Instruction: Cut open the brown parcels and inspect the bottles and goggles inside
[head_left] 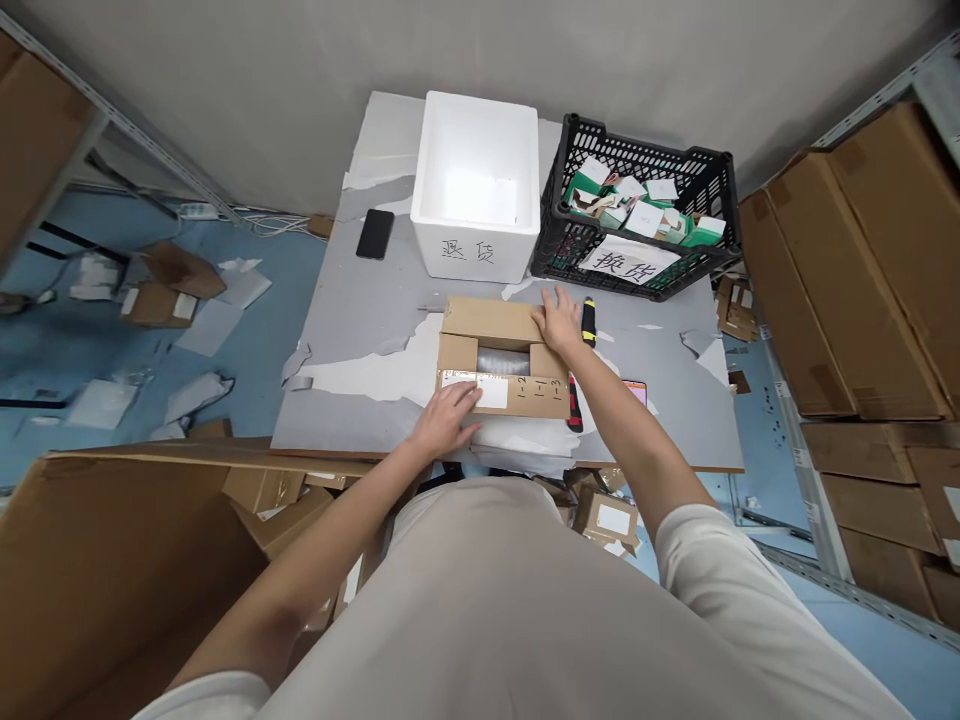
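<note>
The left hand (448, 415) rests open over the left part of the near flap of a cardboard carton (491, 318), fingers spread by its white label (493, 392). The right hand (559, 322) is open too, laid at the far right corner. Neither is clenched.

The carton lies below the middle of the frame, its long axis running left to right, along the front edge of the desk (345, 330). The left hand is therefore on the side closer to the person's body, the right beyond it. Between the flaps, a gap shows clear plastic.

Just right of the carton are a yellow-and-black utility knife (589, 322) and a red-and-black cutter (574, 408). Farther up stand a white foam box (510, 255) and, upper right, a black crate (570, 235); a dark phone (375, 234) lies upper left.
</note>
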